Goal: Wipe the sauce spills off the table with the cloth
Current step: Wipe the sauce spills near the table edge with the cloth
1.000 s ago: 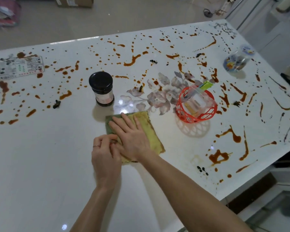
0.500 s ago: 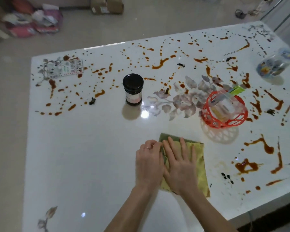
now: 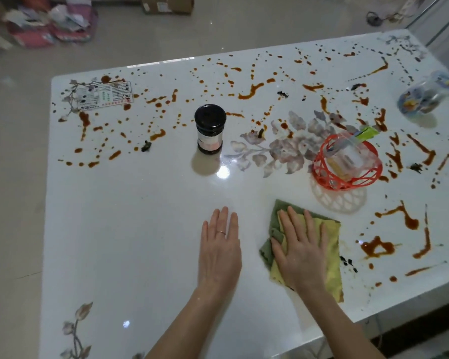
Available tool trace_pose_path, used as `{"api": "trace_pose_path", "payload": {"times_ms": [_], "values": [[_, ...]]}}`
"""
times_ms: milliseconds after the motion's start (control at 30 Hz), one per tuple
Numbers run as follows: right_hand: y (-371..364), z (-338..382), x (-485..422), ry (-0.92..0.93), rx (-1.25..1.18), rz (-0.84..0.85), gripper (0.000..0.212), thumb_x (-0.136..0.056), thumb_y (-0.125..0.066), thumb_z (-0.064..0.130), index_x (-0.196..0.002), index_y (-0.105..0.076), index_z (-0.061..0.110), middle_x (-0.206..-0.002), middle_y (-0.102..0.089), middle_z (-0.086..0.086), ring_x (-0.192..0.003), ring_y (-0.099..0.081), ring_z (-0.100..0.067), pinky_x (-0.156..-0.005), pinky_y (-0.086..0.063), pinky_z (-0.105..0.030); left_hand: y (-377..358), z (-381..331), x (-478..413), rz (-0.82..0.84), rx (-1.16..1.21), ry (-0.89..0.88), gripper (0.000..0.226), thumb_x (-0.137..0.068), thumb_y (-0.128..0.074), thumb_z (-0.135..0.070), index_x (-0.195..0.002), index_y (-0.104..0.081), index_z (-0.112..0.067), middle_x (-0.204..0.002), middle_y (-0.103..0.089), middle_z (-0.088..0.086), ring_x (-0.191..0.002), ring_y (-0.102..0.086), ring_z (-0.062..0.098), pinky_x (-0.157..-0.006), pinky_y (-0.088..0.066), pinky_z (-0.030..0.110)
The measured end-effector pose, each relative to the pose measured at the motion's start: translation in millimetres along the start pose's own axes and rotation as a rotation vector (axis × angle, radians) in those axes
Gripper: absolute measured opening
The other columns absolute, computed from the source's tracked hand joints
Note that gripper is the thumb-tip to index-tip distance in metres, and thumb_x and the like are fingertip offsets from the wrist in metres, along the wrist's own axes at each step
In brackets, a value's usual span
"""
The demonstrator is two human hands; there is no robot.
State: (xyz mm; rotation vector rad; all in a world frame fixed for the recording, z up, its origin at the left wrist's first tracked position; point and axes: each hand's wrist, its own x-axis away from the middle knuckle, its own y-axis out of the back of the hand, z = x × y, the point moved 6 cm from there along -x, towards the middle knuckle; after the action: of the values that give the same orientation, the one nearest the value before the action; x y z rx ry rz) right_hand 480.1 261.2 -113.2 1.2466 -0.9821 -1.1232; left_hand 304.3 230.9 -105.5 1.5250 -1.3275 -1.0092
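A folded yellow and green cloth (image 3: 332,244) lies flat on the white glossy table (image 3: 130,229), near its front edge. My right hand (image 3: 299,248) presses down on the cloth with straight fingers. My left hand (image 3: 220,246) rests flat on the bare table to the left of the cloth, apart from it, a ring on one finger. Brown sauce spills cover the far half of the table and its right side; a large blotch (image 3: 377,247) lies just right of the cloth, and dark specks (image 3: 347,263) sit at the cloth's right edge.
A black-lidded jar (image 3: 210,129) stands mid-table. A red openwork basket (image 3: 346,164) holding packets sits beyond the cloth. A clear printed cup (image 3: 422,97) lies at the far right. A printed card (image 3: 104,95) is at the far left corner. The table's front edge runs close on the right.
The cloth has slid right, toward the blotch, under my right hand. My left hand has come off the cloth and now lies flat on the bare table beside it.
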Motion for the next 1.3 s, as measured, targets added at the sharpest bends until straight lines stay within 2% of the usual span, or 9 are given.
{"api": "trace_pose_path", "payload": {"times_ms": [100, 233, 433, 633, 833, 933, 1067, 1233, 1300], "values": [[-2.3, 20.6, 17.4, -0.048, -0.014, -0.015, 0.067, -0.094, -0.035, 0.052, -0.154, -0.036, 0.021, -0.159, -0.034, -0.002, -0.148, -0.025, -0.033, -0.116, -0.019, -0.062, -2.3, 0.4, 0.4, 0.031, 0.010, 0.009, 0.061, -0.080, -0.064, -0.008, -0.138, -0.042, -0.005, -0.145, -0.038, 0.017, -0.136, -0.033, 0.033, -0.110, -0.020, 0.049], [-1.1, 9.3, 36.1, 0.277, -0.021, 0.010, 0.065, -0.093, -0.041, 0.051, -0.152, -0.038, 0.023, -0.159, -0.034, 0.001, -0.149, -0.025, -0.031, -0.113, -0.026, -0.063, -1.6, 1.6, -0.9, 0.032, 0.001, -0.007, 0.060, -0.079, -0.066, -0.011, -0.135, -0.046, -0.004, -0.143, -0.041, 0.018, -0.133, -0.038, 0.035, -0.107, -0.024, 0.050], [0.4, 4.2, 31.7, -0.003, -0.040, -0.012, 0.066, -0.094, -0.038, 0.050, -0.154, -0.035, 0.024, -0.160, -0.033, 0.001, -0.148, -0.026, -0.032, -0.118, -0.016, -0.059, -1.1, 1.2, -0.6, 0.033, -0.008, -0.017, 0.060, -0.078, -0.068, -0.011, -0.134, -0.048, -0.002, -0.141, -0.043, 0.019, -0.131, -0.040, 0.037, -0.106, -0.027, 0.051], [0.9, 2.6, 63.3, 0.376, -0.084, 0.045, 0.062, -0.094, -0.043, 0.050, -0.152, -0.039, 0.027, -0.159, -0.033, 0.006, -0.150, -0.024, -0.027, -0.115, -0.023, -0.061, -2.6, 5.3, -1.0, 0.087, -0.014, -0.011, 0.057, -0.085, -0.062, -0.013, -0.137, -0.043, -0.004, -0.145, -0.038, 0.019, -0.135, -0.034, 0.036, -0.109, -0.027, 0.050], [2.8, 2.1, 54.1, 0.071, -0.103, 0.061, 0.067, -0.092, -0.042, 0.053, -0.153, -0.037, 0.027, -0.160, -0.033, 0.004, -0.150, -0.023, -0.027, -0.115, -0.021, -0.062, 5.0, -7.9, 1.1, 0.101, 0.018, 0.047, 0.056, -0.091, -0.050, -0.009, -0.143, -0.031, -0.004, -0.150, -0.030, 0.018, -0.140, -0.023, 0.032, -0.114, -0.015, 0.047], [3.0, 21.3, 84.8, 0.271, -0.152, 0.060, 0.068, -0.091, -0.048, 0.054, -0.152, -0.038, 0.026, -0.160, -0.032, 0.004, -0.151, -0.020, -0.026, -0.116, -0.021, -0.061, 6.7, -26.8, 10.1, 0.083, 0.049, 0.055, 0.057, -0.090, -0.046, -0.003, -0.145, -0.028, -0.006, -0.151, -0.026, 0.018, -0.142, -0.020, 0.030, -0.116, -0.010, 0.044], [6.7, -9.3, 86.2, 0.530, -0.146, 0.077, 0.064, -0.095, -0.044, 0.054, -0.153, -0.036, 0.029, -0.161, -0.030, 0.007, -0.152, -0.017, -0.021, -0.119, -0.017, -0.057, 5.5, -47.3, 27.8, 0.055, 0.161, 0.096, 0.052, -0.096, -0.036, -0.003, -0.146, -0.025, -0.011, -0.154, -0.022, 0.012, -0.143, -0.016, 0.022, -0.117, -0.001, 0.036], [7.8, -16.1, 78.5, 0.349, -0.160, 0.131, 0.069, -0.091, -0.046, 0.058, -0.153, -0.035, 0.029, -0.161, -0.030, 0.006, -0.152, -0.016, -0.023, -0.117, -0.020, -0.060, 0.1, -62.1, 48.8, 0.034, 0.068, 0.129, 0.060, -0.086, -0.046, 0.007, -0.142, -0.032, -0.006, -0.149, -0.030, 0.017, -0.140, -0.024, 0.028, -0.115, -0.013, 0.043], [6.5, -6.3, 92.8, 0.398, -0.164, 0.129, 0.072, -0.091, -0.044, 0.062, -0.154, -0.031, 0.028, -0.162, -0.027, 0.005, -0.153, -0.013, -0.025, -0.118, -0.018, -0.061, -1.1, -65.2, 53.7, 0.040, 0.070, 0.151, 0.056, -0.090, -0.042, 0.001, -0.144, -0.029, -0.007, -0.151, -0.027, 0.016, -0.141, -0.022, 0.027, -0.116, -0.012, 0.042]]}}
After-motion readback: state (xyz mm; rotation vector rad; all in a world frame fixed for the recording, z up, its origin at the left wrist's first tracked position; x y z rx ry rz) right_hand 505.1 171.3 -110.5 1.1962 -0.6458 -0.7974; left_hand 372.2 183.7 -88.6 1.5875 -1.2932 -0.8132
